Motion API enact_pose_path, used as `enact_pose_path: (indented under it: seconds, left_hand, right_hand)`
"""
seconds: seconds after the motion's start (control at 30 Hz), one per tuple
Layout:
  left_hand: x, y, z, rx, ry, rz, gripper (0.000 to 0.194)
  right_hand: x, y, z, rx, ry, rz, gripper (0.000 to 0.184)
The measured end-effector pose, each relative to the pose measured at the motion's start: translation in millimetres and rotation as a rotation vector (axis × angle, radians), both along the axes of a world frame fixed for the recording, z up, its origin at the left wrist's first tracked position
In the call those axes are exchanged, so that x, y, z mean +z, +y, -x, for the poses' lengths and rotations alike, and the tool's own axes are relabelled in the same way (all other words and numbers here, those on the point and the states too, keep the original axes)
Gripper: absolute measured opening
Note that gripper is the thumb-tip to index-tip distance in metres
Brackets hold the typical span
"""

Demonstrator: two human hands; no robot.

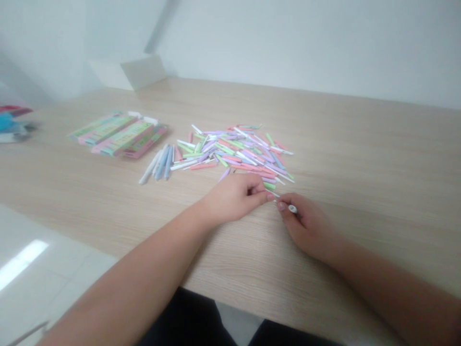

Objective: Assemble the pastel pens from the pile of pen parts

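My left hand [239, 197] is closed in a pinch, its fingertips on a thin white stick [272, 193] that points toward my other hand. Close by on the right, my right hand [309, 221] is closed around a slim white pen part [293, 209], whose rounded end sticks out past the fingers. The fingertips of both hands nearly meet over the table. Just beyond them lies a loose pile of slim pen parts [245, 149] in purple, green, coral, blue and white. Blur hides the finer details.
Several blue and white pens [163, 161] lie side by side left of the pile. Behind them rest several flat pink-and-green boxes [120, 134]. An open white box or folded card [144, 72] stands near the wall. Blue and red items [12, 122] sit at the far left of the wooden table [378, 158].
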State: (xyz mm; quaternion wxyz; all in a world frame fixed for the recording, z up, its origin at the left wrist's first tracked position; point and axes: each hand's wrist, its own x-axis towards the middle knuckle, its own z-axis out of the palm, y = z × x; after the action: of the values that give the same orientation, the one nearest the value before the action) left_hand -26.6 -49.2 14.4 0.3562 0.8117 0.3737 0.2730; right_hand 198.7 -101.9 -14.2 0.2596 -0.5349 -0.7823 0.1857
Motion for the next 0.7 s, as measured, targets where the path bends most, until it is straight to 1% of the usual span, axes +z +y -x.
enact_pose_path:
  seconds: [0.17, 0.47, 0.7]
  left_hand:
    - [0.9, 0.2, 1.0, 0.003, 0.006, -0.008, 0.039]
    - [0.2, 0.1, 1.6, 0.006, 0.001, -0.007, 0.038]
    - [3.2, -0.6, 1.9, 0.001, 0.014, -0.017, 0.038]
  right_hand:
    - [-1.8, 0.4, 0.1, -0.023, -0.021, -0.059, 0.021]
    - [-0.3, -0.9, 0.9, -0.034, -0.003, -0.049, 0.019]
    - [-0.2, -1.9, 1.7, -0.036, -0.011, -0.063, 0.02]
